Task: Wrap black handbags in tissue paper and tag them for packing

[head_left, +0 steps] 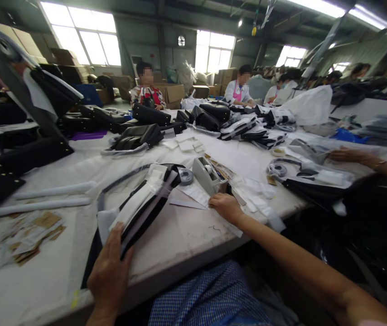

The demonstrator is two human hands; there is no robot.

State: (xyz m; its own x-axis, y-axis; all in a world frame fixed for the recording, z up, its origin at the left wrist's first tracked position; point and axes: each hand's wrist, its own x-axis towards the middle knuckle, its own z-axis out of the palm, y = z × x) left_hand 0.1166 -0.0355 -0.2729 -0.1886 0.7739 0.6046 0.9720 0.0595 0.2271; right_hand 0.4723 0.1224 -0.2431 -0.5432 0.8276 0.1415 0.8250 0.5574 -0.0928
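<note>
At left fingers (113,236), black bag (143,213)

Held bag (142,210): matt, lthr-look; tape disp. (200,175): smooth plas.-look; tabletop (186,235): matt.

Work at a broad white table (186,244), seen from the head. The left hand (110,267) lies against the near end of a black bag (152,215) topped with white wrapping (141,197); a film-covered strap (125,175) arches beside it. The right hand (226,207), fingers bent, is at the near end of a grey tape dispenser (204,175). A grey coil (186,176) lies between bag and dispenser. At left, two white tubes (40,207) lie behind scattered brown and white packets (26,237). Across the table, heaped black bags (214,113) lie before several co-workers (151,97); at right, another person's hand (345,155) touches clear plastic. Bright windows (215,47) pierce the rear wall.
</note>
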